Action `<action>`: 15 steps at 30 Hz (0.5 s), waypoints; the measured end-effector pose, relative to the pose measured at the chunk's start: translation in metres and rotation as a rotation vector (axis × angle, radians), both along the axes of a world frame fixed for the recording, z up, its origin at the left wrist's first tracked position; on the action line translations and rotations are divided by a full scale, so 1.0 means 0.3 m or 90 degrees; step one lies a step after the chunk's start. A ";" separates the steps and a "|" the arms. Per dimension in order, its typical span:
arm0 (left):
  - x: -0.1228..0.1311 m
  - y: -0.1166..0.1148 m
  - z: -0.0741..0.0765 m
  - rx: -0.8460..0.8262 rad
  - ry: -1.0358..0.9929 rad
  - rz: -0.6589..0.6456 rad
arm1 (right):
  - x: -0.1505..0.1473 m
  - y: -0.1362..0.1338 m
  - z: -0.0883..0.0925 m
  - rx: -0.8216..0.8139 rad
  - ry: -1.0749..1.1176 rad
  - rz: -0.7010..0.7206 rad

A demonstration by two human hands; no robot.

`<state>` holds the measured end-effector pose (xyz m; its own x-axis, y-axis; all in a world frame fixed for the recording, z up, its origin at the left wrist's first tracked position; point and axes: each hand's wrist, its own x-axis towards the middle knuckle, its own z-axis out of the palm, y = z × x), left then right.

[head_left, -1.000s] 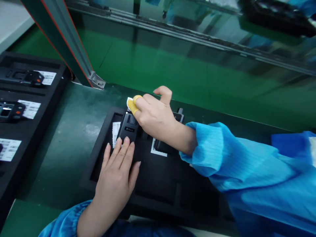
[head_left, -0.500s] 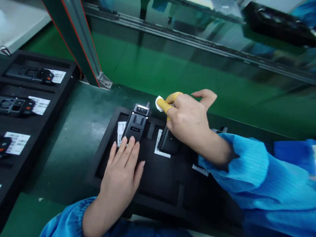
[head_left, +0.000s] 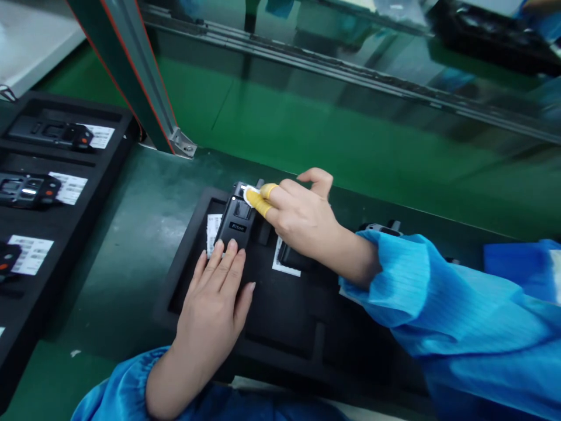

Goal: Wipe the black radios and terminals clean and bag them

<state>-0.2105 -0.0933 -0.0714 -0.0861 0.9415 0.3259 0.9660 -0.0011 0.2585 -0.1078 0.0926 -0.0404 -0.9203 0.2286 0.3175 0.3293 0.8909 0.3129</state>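
A black handheld radio (head_left: 239,217) marked "Riton" lies back up in a black foam tray (head_left: 280,316). My left hand (head_left: 214,292) rests flat over its lower end, fingers stretched out. With yellow finger cots on two fingers, my right hand (head_left: 302,213) pinches a small white pad (head_left: 248,196) against the radio's top end, by the camera window. A barcode label (head_left: 213,229) sticks out beside this radio. Under my right hand a second black radio (head_left: 294,257) is mostly hidden, lying over another white label (head_left: 280,268).
At left, another foam tray (head_left: 109,169) holds several radios with labels. A metal post (head_left: 153,88) stands behind the bench, near a green panel (head_left: 272,123). Part of another radio (head_left: 383,228) shows behind my right sleeve. A blue item (head_left: 512,269) lies at right.
My right hand has moved left and slightly down, bringing the white pad from above the second radio onto the top of the "Riton" radio. My left hand stays on it.
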 end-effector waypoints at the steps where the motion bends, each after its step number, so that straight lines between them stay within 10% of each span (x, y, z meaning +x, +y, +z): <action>1: 0.000 -0.001 0.000 0.000 -0.003 0.000 | 0.014 0.002 -0.002 0.010 0.002 -0.004; 6: 0.005 -0.004 0.000 -0.004 -0.034 0.012 | 0.063 -0.029 -0.016 -0.043 0.057 -0.081; 15: 0.007 0.000 0.003 -0.020 -0.055 0.020 | -0.046 -0.163 -0.022 -0.008 0.063 0.079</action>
<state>-0.2084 -0.0934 -0.0705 -0.1428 0.9474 0.2863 0.9397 0.0390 0.3398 -0.1216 0.0437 -0.0470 -0.9061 0.1190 0.4059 0.2447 0.9303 0.2734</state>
